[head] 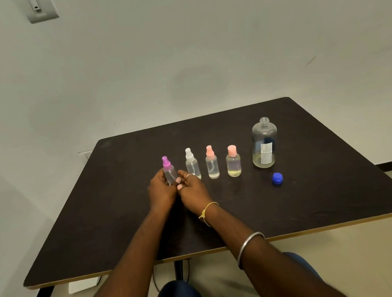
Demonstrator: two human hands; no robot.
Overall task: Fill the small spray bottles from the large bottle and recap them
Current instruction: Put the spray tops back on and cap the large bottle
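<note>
Several small clear bottles stand in a row on the dark table [325, 192]. The leftmost, with a purple spray top [166, 164], is held upright between my left hand [162, 192] and my right hand [192, 191], fingers wrapped round its lower body. To its right stand a white-topped spray bottle [191, 163], a pink-topped spray bottle [211, 162] and a squat bottle with a pink cap [233, 161] holding yellowish liquid. The large clear bottle [264, 142] stands uncapped at the right, with a little liquid at its bottom. Its blue cap [277, 178] lies in front of it.
The table's near edge runs across just in front of my forearms. A white wall rises behind the table. My knees and the table's post show below the edge.
</note>
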